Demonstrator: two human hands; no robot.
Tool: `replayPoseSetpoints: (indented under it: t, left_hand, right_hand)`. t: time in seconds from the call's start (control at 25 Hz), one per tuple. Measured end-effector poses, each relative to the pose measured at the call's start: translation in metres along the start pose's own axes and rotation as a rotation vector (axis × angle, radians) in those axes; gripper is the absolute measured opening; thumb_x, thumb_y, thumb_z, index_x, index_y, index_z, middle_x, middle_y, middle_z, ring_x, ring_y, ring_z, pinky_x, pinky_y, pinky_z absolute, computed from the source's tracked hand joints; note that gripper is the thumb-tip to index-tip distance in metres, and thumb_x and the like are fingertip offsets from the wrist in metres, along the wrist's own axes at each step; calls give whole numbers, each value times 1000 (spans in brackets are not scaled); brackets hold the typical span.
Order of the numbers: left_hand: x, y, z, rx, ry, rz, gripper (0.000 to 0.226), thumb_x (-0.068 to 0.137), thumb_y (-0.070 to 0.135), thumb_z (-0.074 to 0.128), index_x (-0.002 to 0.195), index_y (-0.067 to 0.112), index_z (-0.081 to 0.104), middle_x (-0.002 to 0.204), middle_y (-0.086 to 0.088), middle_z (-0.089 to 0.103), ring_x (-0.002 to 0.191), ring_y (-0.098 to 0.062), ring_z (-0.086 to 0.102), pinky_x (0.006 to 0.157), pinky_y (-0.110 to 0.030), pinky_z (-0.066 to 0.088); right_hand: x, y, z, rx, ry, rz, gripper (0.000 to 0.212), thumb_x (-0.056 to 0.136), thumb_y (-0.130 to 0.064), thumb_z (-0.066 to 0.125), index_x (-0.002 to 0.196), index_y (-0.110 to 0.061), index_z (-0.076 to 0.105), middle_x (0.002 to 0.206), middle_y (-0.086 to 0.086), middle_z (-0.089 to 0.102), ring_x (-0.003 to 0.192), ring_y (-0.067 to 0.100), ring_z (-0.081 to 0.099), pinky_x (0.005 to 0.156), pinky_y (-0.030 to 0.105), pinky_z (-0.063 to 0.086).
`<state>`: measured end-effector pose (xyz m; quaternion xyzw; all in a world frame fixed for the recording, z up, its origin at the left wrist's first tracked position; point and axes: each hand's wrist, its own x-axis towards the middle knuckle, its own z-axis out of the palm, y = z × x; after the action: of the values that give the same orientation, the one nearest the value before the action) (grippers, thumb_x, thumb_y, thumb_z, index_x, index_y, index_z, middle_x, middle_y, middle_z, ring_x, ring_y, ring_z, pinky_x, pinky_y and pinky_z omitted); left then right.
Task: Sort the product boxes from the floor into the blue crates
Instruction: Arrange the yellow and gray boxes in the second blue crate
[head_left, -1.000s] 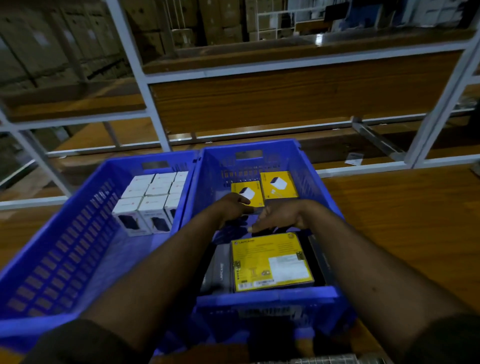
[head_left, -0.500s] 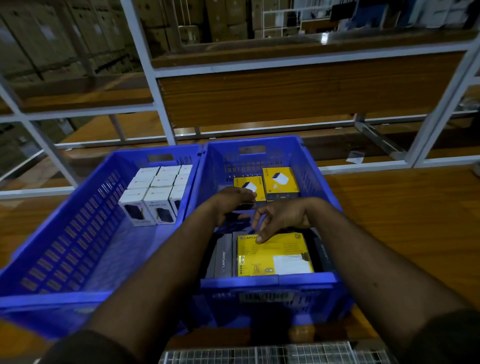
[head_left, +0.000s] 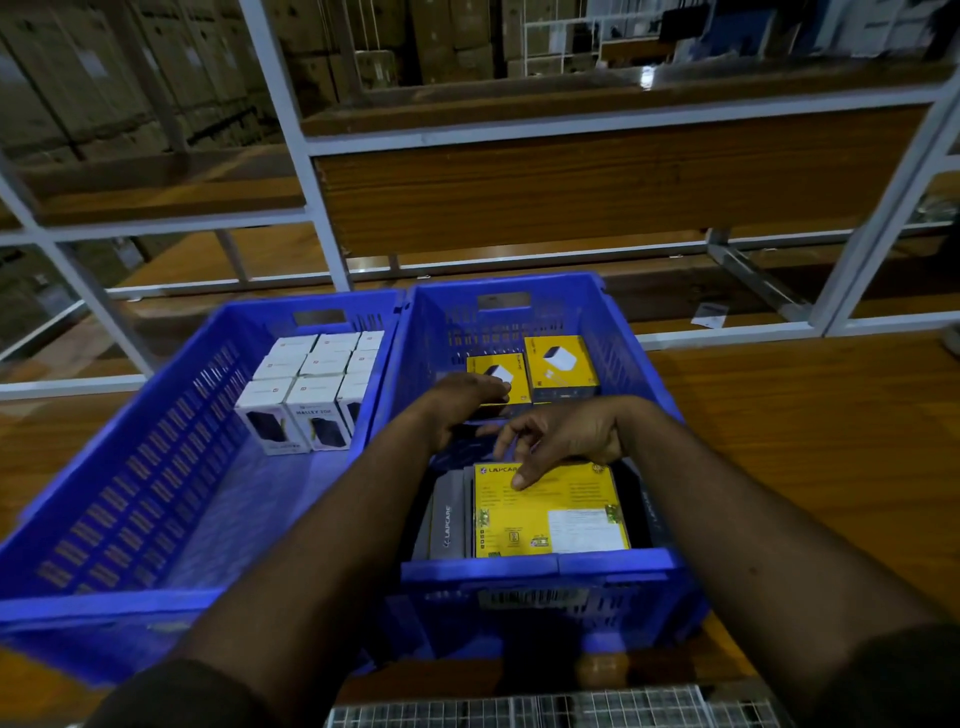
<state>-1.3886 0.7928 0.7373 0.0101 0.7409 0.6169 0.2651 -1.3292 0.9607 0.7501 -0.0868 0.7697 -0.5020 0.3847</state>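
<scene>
Settling boxes in the right crate: right hand fingertips press the yellow box; left hand seemingly open, next fetching another.

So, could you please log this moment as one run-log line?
left hand: touching small yellow box | right hand: fingertip on large yellow box | both in right crate | white boxes: left crate

The scene was dim and warm-toned. A small glare spot shone on the upper shelf, far beyond the fingers. The cartons up there sank into murk. Shelf posts bowed with wide-angle distortion, and motion blur softened the nearest crate rim.
</scene>
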Motion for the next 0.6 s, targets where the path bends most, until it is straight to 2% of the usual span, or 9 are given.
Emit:
replayPoseSetpoints:
  t: [0.12, 0.24, 0.32, 0.4, 0.48, 0.56, 0.6]
  left_hand:
    - [6, 0, 3, 19, 2, -11, 34, 97, 28, 58, 125, 8, 59, 125, -10, 65, 105, -21, 65, 73, -32, 51]
    - [12, 2, 2, -67, -17, -70, 43, 96, 42, 56, 125, 10, 60, 119, -13, 67, 97, -30, 66, 83, -42, 53]
    - [16, 3, -1, -155, 18, -73, 44, 96, 47, 54, 114, 8, 62, 113, -18, 67, 88, -32, 67, 79, -42, 55]
    - [19, 3, -6, -207, 97, -39, 44, 93, 47, 58, 111, 8, 66, 111, -19, 69, 86, -32, 67, 72, -39, 54]
    - [22, 0, -11, -226, 189, -21, 47, 88, 50, 64, 110, 8, 67, 105, -15, 70, 84, -28, 65, 67, -34, 51]
    - [17, 0, -10, -249, 156, -35, 41, 86, 54, 64, 99, 15, 67, 92, -5, 71, 78, -19, 65, 64, -29, 51]
    - [15, 0, -9, -259, 91, -49, 38, 87, 54, 63, 97, 18, 66, 88, -1, 72, 75, -14, 68, 62, -27, 52]
  right_hand:
    - [-2, 0, -5, 16, 71, -31, 46, 86, 3, 69, 130, -4, 58, 97, -10, 64, 88, 4, 64, 79, 19, 52]
    - [2, 3, -19, 318, 269, -69, 46, 86, -1, 69, 130, -2, 58, 103, 8, 74, 88, 21, 70, 88, 38, 56]
    - [5, 2, -22, 439, 437, -65, 50, 85, -5, 72, 132, -2, 56, 112, 18, 69, 88, 28, 69, 87, 44, 57]
    - [6, 1, -21, 491, 535, -78, 50, 86, -8, 71, 132, -2, 55, 112, 18, 68, 88, 28, 68, 78, 40, 58]
    - [8, 1, -23, 622, 609, -100, 50, 89, -10, 67, 136, -1, 52, 119, 20, 65, 95, 31, 66, 78, 41, 57]
    - [7, -1, -25, 785, 662, -147, 42, 94, -12, 62, 134, -2, 53, 128, 21, 61, 103, 33, 62, 84, 49, 52]
    - [6, -2, -26, 841, 695, -164, 29, 96, -13, 59, 124, -3, 57, 125, 18, 62, 104, 32, 61, 85, 52, 49]
